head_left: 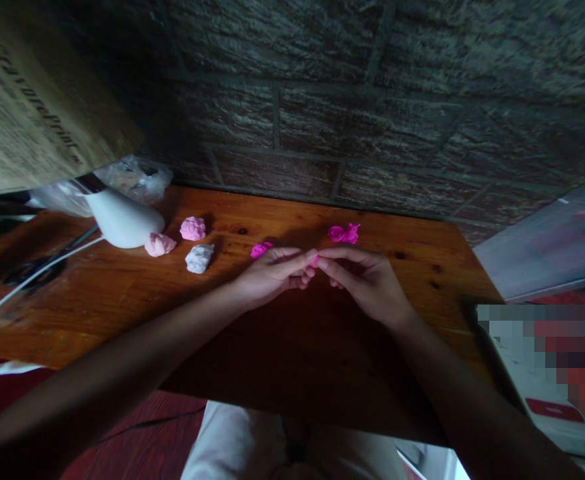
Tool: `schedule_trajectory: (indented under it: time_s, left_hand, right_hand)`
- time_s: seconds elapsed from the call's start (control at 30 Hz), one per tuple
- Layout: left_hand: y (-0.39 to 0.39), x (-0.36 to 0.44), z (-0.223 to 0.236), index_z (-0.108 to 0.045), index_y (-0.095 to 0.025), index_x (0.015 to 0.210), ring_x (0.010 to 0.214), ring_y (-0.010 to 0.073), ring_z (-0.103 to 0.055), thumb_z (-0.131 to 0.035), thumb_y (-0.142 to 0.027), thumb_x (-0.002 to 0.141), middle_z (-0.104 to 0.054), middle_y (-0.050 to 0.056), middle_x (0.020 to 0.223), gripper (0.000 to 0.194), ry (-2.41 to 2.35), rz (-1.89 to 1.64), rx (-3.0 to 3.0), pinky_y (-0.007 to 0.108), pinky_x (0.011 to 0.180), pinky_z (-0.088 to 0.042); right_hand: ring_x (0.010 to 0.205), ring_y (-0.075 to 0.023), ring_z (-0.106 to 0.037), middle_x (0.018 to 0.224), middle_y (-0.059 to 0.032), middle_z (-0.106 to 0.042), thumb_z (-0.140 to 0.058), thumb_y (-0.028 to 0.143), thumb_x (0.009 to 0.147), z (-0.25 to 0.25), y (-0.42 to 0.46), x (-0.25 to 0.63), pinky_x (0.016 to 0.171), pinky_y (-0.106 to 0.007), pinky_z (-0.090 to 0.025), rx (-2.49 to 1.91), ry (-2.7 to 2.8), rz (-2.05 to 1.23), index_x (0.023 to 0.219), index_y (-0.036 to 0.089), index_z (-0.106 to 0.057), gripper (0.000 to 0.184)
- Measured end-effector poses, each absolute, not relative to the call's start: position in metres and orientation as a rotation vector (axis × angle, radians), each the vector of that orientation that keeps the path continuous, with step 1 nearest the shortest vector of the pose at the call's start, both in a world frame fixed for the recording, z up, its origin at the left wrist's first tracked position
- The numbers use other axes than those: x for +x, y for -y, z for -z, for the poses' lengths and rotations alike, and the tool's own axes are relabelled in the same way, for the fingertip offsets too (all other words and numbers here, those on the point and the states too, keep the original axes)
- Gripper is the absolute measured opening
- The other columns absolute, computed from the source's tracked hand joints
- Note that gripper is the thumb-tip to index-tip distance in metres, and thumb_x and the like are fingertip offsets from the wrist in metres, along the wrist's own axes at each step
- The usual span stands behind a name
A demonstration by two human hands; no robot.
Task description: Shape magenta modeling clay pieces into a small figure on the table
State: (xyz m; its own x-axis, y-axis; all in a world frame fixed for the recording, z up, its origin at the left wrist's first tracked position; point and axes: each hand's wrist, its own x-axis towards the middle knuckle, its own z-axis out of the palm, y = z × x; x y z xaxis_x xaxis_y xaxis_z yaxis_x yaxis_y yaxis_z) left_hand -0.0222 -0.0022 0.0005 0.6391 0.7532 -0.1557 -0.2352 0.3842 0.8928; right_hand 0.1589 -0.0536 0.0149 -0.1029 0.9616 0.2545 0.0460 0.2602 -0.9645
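Between the fingertips of my left hand (277, 273) and my right hand (365, 280) is a small bit of bright pink modelling clay (315, 261). Both hands pinch it just above the wooden table, with the fingers closed. Behind my left hand lies a larger magenta clay lump (261, 250), partly covered by the fingers. Farther back, beyond my right hand, a magenta clay figure (345, 233) with a round coiled part rests on the table. To the left sit a pink lump (193, 229), a pale pink lump (160, 245) and a white lump (199, 258).
A white lamp base (125, 220) with a printed shade (37, 107) stands at the left. Its white cable (37, 283) crosses black scissors (35, 272). Clear plastic bags (135, 179) lie behind. A stone-patterned wall (312, 120) backs the wooden table (97, 307).
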Motion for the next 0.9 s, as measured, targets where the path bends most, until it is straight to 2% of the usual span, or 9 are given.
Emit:
schedule_trajectory:
  time_s: [0.17, 0.33, 0.53, 0.77, 0.9]
  left_hand:
    - [0.0020, -0.0227, -0.0015, -0.074, -0.013, 0.077, 0.064, 0.0077, -0.058, -0.088, -0.053, 0.071, -0.069, 0.000, 0.072, 0.043, -0.654, -0.695, 0.958, 0.023, 0.064, -0.043]
    - [0.0017, -0.0242, -0.0047, -0.080, -0.015, 0.086, 0.071, 0.0082, -0.061, -0.095, -0.040, 0.064, -0.075, 0.002, 0.084, 0.036, -0.621, -0.695, 0.947, 0.022, 0.067, -0.046]
    - [0.0014, -0.0241, -0.0056, -0.080, -0.016, 0.083, 0.071, 0.0079, -0.061, -0.095, -0.038, 0.064, -0.074, 0.001, 0.080, 0.033, -0.612, -0.720, 0.947, 0.022, 0.067, -0.047]
    - [0.0023, -0.0245, -0.0051, -0.078, -0.015, 0.084, 0.070, 0.0084, -0.061, -0.095, -0.039, 0.065, -0.072, 0.001, 0.079, 0.035, -0.620, -0.691, 0.948, 0.022, 0.067, -0.045]
    - [0.0020, -0.0244, -0.0047, -0.077, -0.014, 0.084, 0.070, 0.0089, -0.060, -0.093, -0.041, 0.068, -0.072, 0.002, 0.081, 0.035, -0.608, -0.683, 0.950, 0.024, 0.068, -0.045]
  right_hand:
    - [0.059, -0.0086, -0.059, 0.080, 0.0007, -0.074, -0.078, 0.037, 0.087, -0.0133, 0.0523, 0.1611, 0.055, -0.022, -0.051, -1.023, 1.456, -1.041, 0.098, 0.024, -0.080, 0.017]
    - [0.058, -0.0098, -0.060, 0.082, -0.0016, -0.075, -0.077, 0.041, 0.088, -0.0106, 0.0501, 0.1634, 0.054, -0.024, -0.053, -1.062, 1.419, -1.009, 0.098, 0.022, -0.078, 0.022]
    - [0.061, -0.0100, -0.060, 0.087, -0.0024, -0.075, -0.077, 0.041, 0.087, -0.0122, 0.0507, 0.1627, 0.054, -0.024, -0.053, -1.075, 1.449, -1.019, 0.099, 0.022, -0.078, 0.022]
    - [0.059, -0.0095, -0.059, 0.080, -0.0010, -0.074, -0.077, 0.040, 0.089, -0.0127, 0.0509, 0.1624, 0.054, -0.022, -0.052, -1.039, 1.471, -1.003, 0.093, 0.022, -0.078, 0.019]
    - [0.064, -0.0107, -0.064, 0.093, -0.0027, -0.078, -0.079, 0.036, 0.087, -0.0140, 0.0511, 0.1660, 0.056, -0.024, -0.054, -1.030, 1.503, -0.986, 0.105, 0.023, -0.079, 0.022]
